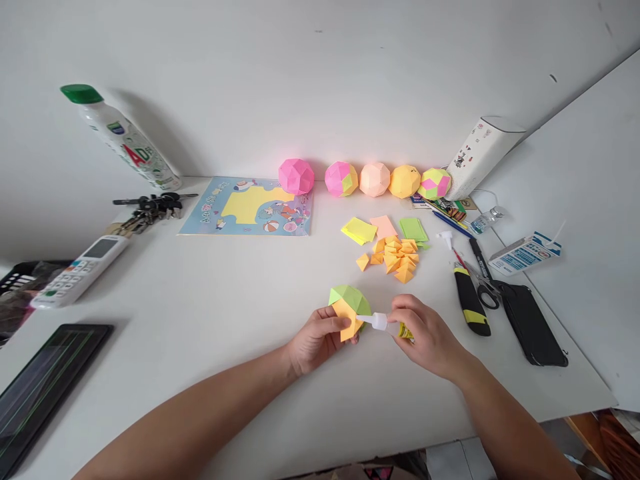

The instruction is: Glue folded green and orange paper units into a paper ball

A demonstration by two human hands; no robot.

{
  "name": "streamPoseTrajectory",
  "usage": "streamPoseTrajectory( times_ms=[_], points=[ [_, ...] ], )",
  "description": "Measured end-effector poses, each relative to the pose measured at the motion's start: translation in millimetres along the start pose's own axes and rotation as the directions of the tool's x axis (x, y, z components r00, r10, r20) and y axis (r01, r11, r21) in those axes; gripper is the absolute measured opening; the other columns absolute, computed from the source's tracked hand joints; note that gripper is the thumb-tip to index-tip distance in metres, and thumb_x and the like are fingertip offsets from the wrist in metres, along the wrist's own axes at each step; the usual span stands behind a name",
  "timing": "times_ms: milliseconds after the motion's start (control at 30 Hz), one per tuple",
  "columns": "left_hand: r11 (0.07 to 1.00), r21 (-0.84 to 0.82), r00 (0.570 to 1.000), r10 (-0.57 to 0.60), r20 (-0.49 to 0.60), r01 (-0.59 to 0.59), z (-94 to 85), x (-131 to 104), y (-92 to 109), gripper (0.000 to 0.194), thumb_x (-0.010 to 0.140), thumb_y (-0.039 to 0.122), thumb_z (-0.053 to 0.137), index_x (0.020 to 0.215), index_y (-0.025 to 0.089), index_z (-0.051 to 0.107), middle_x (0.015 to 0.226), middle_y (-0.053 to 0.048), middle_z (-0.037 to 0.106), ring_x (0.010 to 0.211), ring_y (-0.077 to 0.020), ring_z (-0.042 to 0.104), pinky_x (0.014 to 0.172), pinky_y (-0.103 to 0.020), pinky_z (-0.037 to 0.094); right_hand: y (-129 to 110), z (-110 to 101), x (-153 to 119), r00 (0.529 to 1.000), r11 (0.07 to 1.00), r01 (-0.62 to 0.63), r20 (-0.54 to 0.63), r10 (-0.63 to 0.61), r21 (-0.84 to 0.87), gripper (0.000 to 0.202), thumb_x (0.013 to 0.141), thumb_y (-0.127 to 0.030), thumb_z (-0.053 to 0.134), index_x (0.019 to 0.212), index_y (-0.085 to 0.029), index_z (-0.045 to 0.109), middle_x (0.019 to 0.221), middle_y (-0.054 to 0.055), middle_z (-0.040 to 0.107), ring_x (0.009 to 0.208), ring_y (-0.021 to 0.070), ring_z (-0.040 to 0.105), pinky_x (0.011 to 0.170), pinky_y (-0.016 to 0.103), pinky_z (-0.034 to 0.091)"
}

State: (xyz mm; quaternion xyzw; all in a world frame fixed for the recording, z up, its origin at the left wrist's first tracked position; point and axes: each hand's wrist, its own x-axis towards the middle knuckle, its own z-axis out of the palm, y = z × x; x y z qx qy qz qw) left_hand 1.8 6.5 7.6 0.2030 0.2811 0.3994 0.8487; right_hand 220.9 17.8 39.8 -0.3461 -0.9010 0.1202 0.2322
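Between the fingers of my left hand [317,340] is a partly built paper ball [351,299], with light green faces on top and orange ones in front. My thumb presses on an orange face. My right hand [425,333] grips a small glue bottle [381,321] with a white cap and yellow label. Its thin nozzle points left and meets the paper near the orange faces; I cannot see whether glue is coming out. Beyond the hands lies a pile of folded orange paper pieces [395,253], in front of yellow [359,231], peach [384,227] and green sticky notes [413,230].
Several finished paper balls [375,180] line the wall. To the right lie a utility knife [471,300], scissors [487,293], a black pouch [534,323] and a small carton [525,253]. At left are a tablet [47,393], a remote control [83,270], keys [153,210] and a white bottle [130,143].
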Motion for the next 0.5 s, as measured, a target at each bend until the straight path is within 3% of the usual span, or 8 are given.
streamPoseTrajectory(
  times_ms=[267, 500],
  points=[
    [1.000, -0.014, 1.000, -0.004, 0.014, 0.004, -3.0, 0.5, -2.1, 0.008, 0.071, 0.015, 0.062, 0.077, 0.011, 0.066, 0.066, -0.004, 0.060, 0.060, -0.0128, 0.053, 0.064, -0.026, 0.041, -0.1, -3.5, 2.1, 1.000, 1.000, 0.014, -0.016, -0.014, -0.006, 0.034, 0.073, 0.002, 0.040, 0.095, -0.023, 0.044, 0.089, 0.006, 0.048, 0.076, 0.0187, 0.051, 0.060, 0.030, 0.046],
    [0.999, -0.038, 1.000, -0.002, 0.006, 0.002, -2.6, 0.8, -3.5, 0.010, 0.068, 0.013, 0.061, 0.077, 0.011, 0.066, 0.064, -0.004, 0.061, 0.058, -0.0123, 0.054, 0.064, -0.026, 0.042, 2.3, -12.9, 0.3, 0.997, 0.982, -0.049, -0.049, 0.059, 0.183, 0.028, 0.076, -0.004, 0.050, 0.096, -0.023, 0.043, 0.093, 0.007, 0.049, 0.082, 0.0192, 0.052, 0.068, 0.032, 0.048]
  ],
)
